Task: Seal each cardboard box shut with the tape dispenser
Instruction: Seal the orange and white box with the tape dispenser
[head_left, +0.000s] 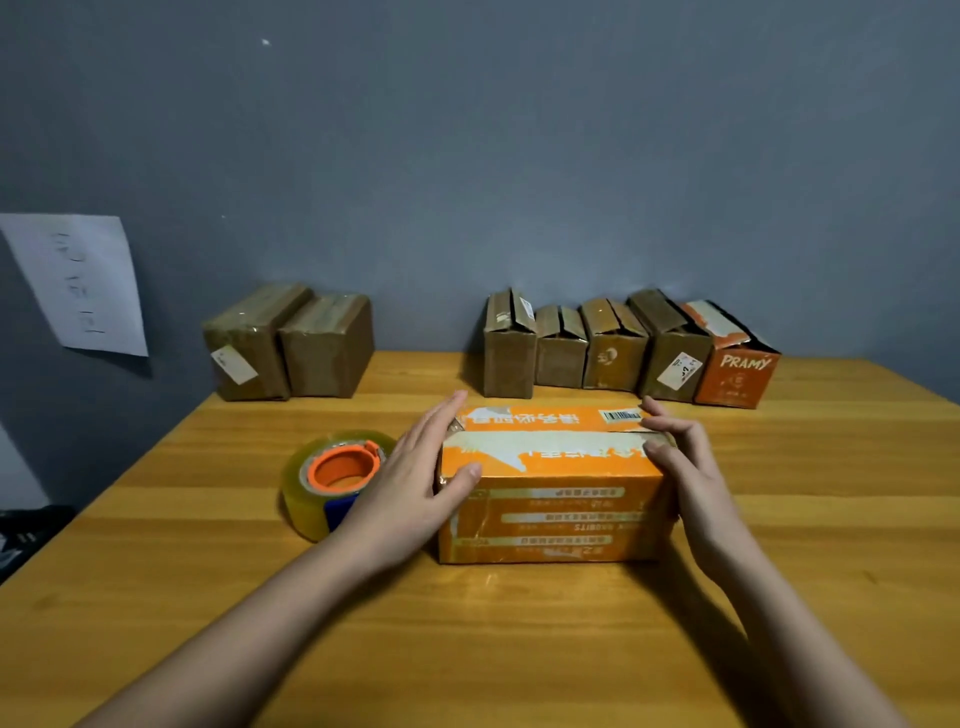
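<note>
Both hands are bracketing the orange box (553, 486) at the middle of the wooden table (156, 597). The left hand (415, 478) is lying flat along the box's left end, fingers straight, thumb pressing the front corner. The right hand (685, 467) is curling its fingers over the right end of the lid flaps, thumb on the top edge. The box's two end faces are hiding behind the hands, and its printed text is reading upside down and too blurred to make out.

The tape dispenser (337, 480), a clear roll with an orange core, is lying just left of the left wrist, its near right side partly covered by it. At the back, against the grey wall, two taped brown boxes (291, 343) are sitting on the left, and four brown boxes with flaps standing ajar (592, 345) plus an orange PRAMY box (737, 371) are lining up on the right. A paper sheet (78, 283) with unreadable writing is hanging on the wall.
</note>
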